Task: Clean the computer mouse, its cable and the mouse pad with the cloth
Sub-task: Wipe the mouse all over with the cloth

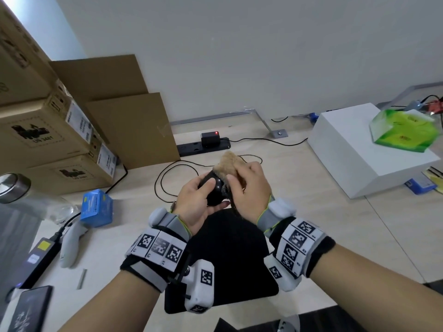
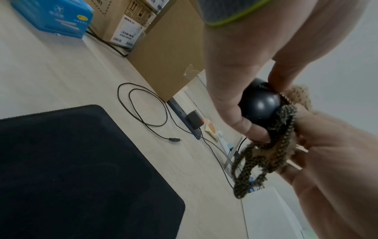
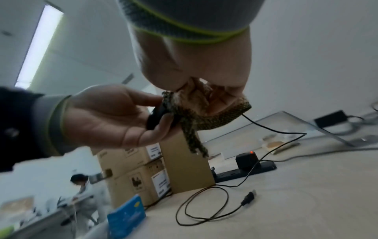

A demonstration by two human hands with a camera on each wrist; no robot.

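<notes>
While my left hand [image 1: 195, 200] gripped the mouse [image 1: 214, 190] clear of the mouse pad [image 1: 230, 255] (exposing every side), my right hand [image 1: 249, 188] clutched the cloth [image 1: 229, 165] against it.

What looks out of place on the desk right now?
Nothing damaged or spilled. The mouse is lifted off the mouse pad, gripped by the left hand while the right hand presses the cloth on it. Its cable lies loosely looped, unplugged.

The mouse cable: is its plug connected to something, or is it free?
Free. The USB plug at the end of the mouse cable lies loose on the desk, connected to nothing.
</notes>
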